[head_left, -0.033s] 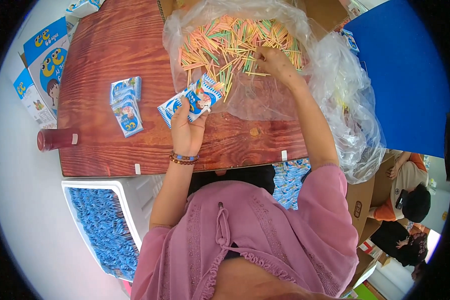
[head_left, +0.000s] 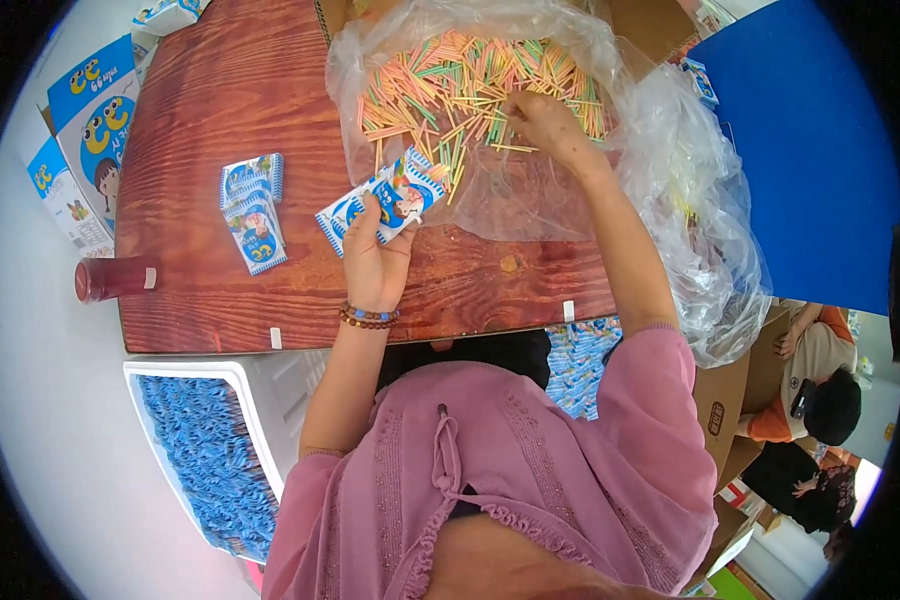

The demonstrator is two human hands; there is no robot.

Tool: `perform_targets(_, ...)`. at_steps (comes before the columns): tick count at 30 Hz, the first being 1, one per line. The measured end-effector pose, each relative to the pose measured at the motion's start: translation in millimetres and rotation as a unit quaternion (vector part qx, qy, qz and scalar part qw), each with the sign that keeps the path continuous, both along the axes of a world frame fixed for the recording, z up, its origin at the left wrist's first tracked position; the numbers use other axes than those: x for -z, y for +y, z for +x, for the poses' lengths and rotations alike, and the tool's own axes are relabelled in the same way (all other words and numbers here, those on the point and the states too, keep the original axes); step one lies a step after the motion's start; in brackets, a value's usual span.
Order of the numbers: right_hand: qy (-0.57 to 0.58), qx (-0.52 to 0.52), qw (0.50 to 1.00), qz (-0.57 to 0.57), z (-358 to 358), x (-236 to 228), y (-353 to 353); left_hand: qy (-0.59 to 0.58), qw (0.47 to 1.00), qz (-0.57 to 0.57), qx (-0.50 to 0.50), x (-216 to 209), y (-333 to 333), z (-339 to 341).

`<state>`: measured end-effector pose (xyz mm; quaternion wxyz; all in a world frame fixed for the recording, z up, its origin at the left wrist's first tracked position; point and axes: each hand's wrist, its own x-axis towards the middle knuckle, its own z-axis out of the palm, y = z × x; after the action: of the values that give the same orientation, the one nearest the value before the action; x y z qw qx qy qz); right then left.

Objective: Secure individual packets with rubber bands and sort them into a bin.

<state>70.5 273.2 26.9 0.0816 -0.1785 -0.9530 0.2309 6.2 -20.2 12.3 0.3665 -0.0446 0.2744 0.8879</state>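
Observation:
My left hand (head_left: 378, 255) grips blue-and-white packets (head_left: 395, 200), with the thumb across the front. Pink stick ends poke out of the upper right end of these packets. Over a heap of thin pink, yellow and green sticks (head_left: 440, 80), my right hand (head_left: 540, 120) is closed, its fingertips turned down among the sticks. What those fingertips hold, if anything, is hidden. The heap lies on a clear plastic sheet bag (head_left: 530, 200). Two more packets (head_left: 254, 230) overlap on the wooden table (head_left: 210, 110), left of my left hand.
A dark red cylinder (head_left: 115, 279) lies at the table's left edge. Beside the table stand printed cartons (head_left: 90, 130) and a white bin (head_left: 232, 372) full of blue packets (head_left: 205, 450). Crumpled plastic (head_left: 700, 200) hangs at right, near a blue panel (head_left: 800, 150). Co-workers (head_left: 805, 390) appear far right.
My right hand has shifted very slightly to the left over the sticks. My left hand and the packets in it stay in place.

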Motion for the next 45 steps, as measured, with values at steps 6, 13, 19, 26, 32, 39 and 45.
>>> perform_targets(6,-0.050,-0.047,0.990,0.120,-12.1,8.9,6.3,-0.008,1.000,0.024,0.010,1.0,0.7,-1.0)
perform_targets(13,0.149,0.043,0.878,-0.453,4.8,-56.6,-82.7,-0.023,0.999,0.023,-0.012,1.0,-3.8,-3.2)
perform_targets(19,0.257,-0.010,0.867,-0.427,-1.5,-68.7,-139.7,0.001,0.999,0.039,0.012,0.0,-1.4,-4.0)
perform_targets(26,0.304,-0.061,0.897,-0.317,-7.3,-66.0,-145.9,0.000,0.999,0.037,-0.016,-5.3,-8.7,-1.5)
perform_targets(32,0.263,-0.133,0.922,-0.250,-11.5,-62.1,-152.4,0.009,0.998,0.058,-0.013,-5.6,-8.5,-1.4)
perform_targets(39,0.230,-0.174,0.933,-0.216,-3.6,-77.2,-159.7,-0.005,0.996,0.084,-0.031,-2.8,-14.0,-6.2)
perform_targets(45,0.259,-0.138,0.906,-0.306,-4.7,-74.9,-166.5,-0.011,0.991,0.129,-0.033,-11.6,-15.9,-5.9)
